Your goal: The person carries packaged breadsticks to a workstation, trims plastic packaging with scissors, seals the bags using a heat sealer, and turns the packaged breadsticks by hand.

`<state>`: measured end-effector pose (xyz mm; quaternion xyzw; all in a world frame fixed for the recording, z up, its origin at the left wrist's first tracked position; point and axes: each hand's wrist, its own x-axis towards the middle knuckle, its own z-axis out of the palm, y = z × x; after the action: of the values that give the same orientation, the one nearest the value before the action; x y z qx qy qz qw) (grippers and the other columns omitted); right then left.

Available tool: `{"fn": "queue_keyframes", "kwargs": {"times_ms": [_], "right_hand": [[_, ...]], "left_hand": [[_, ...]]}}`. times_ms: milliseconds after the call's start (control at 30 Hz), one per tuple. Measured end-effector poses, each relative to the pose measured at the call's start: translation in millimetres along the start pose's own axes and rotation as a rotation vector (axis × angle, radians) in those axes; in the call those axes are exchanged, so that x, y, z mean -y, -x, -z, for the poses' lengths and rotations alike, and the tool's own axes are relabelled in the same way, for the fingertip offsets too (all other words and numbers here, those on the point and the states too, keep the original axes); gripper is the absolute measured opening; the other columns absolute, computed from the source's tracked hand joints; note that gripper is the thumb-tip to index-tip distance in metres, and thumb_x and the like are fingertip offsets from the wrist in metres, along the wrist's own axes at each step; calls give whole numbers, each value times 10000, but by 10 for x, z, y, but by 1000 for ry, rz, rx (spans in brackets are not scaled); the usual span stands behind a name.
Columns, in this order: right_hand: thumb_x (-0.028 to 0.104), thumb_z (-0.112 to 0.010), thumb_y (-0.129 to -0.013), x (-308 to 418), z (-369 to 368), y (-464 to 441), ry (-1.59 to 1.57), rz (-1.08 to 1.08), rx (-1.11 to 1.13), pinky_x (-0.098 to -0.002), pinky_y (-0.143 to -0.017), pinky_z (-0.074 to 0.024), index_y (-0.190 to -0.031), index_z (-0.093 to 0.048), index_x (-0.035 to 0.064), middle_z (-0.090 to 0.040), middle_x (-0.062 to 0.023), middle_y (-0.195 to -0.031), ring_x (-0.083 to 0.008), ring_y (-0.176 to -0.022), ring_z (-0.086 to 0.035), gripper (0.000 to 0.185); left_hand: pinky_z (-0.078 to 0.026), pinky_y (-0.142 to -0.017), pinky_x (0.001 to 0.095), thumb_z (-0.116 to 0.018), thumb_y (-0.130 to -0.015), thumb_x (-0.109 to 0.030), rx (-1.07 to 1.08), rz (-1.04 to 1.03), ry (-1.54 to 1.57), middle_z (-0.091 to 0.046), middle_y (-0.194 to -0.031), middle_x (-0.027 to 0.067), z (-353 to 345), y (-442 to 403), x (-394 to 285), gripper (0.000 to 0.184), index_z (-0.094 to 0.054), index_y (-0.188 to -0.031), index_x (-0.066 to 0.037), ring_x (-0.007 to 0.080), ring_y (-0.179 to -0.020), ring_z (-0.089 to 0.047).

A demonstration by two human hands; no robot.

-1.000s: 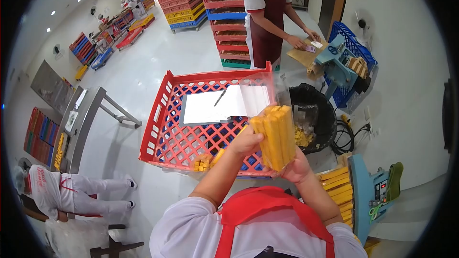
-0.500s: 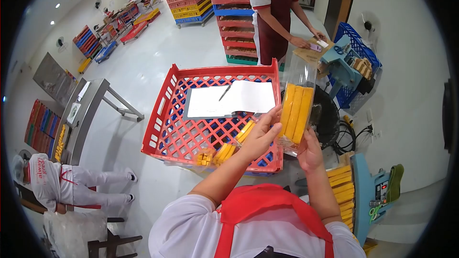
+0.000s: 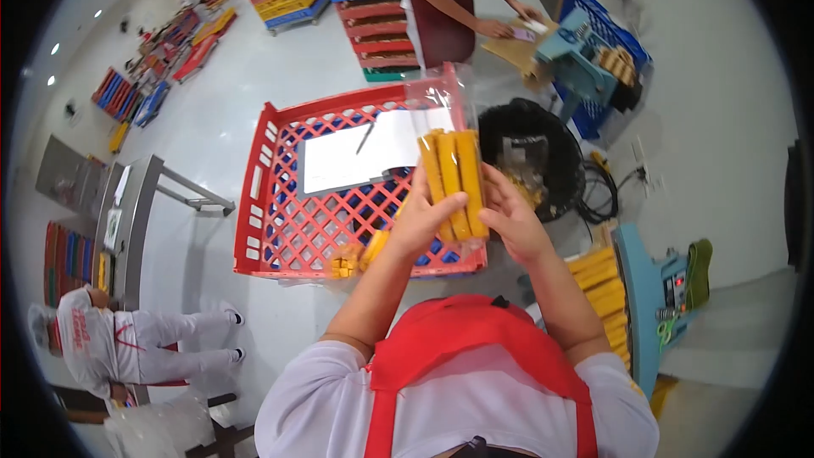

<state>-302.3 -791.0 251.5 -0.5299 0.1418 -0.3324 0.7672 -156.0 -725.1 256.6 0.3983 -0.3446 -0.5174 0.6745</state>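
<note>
A clear plastic bag of yellow sticks (image 3: 458, 174) is upright between my two hands, over the right side of a red crate (image 3: 254, 203). My left hand (image 3: 424, 216) grips its left side, thumb across the front. On the right side, my right hand (image 3: 513, 216) holds the bag with its thumb near the lower edge. The bag's upper end is empty film. Inside the crate lie white papers (image 3: 339, 154) on a clipboard with a pen (image 3: 365, 137). More bagged yellow sticks (image 3: 346, 265) rest at the crate's near edge.
A black bin (image 3: 564, 140) stands right of the crate. A blue-green machine (image 3: 640, 288) sits at the right beside stacked yellow sticks (image 3: 598, 280). Across the crate a co-worker (image 3: 441, 8) handles paper near another machine (image 3: 577, 64). A person (image 3: 102, 331) is at the metal table (image 3: 136, 229).
The bag was turned and tilted to the right, and now stands more upright with both hands around its sides. The whole view has shifted, with the crate higher and further left.
</note>
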Motion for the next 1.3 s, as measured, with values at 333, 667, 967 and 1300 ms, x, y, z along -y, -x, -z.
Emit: {"fn": "queue_keyframes", "kwargs": {"times_ms": [333,667,967,1300], "right_hand": [[19,-561,-691,0,155,-8,777,292,-19,-331,-1005,-224,-1312,-218,-3,-313,-168,-1312,-258,-1246,-274,710],[68,-588,-722,-23,59,79,702,326,-55,-357,-1004,-218,-1345,-200,88,-219,-213,-1352,-321,-1258,-237,735],[98,-595,-756,107,39,11,189,105,-11,-304,-856,-399,-1316,-262,62,-467,-123,-1123,-189,-1021,-484,652],[54,-556,-787,27,-4,81,54,13,-139,-248,-787,-428,-1300,-255,10,-489,-82,-1077,-115,-932,-498,597]], "left_hand": [[-391,-848,311,-626,-730,-90,117,-262,-843,-470,-1115,113,10,-30,-53,579,-327,-1219,-9,221,-1018,-486],[-426,-791,292,-661,-719,-111,26,-371,-938,-517,-1049,105,-120,71,-31,558,-360,-1177,-5,183,-968,-516],[-298,-951,317,-504,-814,-136,123,-151,-322,-381,-1236,120,-122,-17,-77,559,-240,-1289,-3,186,-1140,-382],[-253,-981,301,-449,-836,-132,107,86,-127,-336,-1294,98,56,-21,28,575,-181,-1333,-28,181,-1190,-331]]}}
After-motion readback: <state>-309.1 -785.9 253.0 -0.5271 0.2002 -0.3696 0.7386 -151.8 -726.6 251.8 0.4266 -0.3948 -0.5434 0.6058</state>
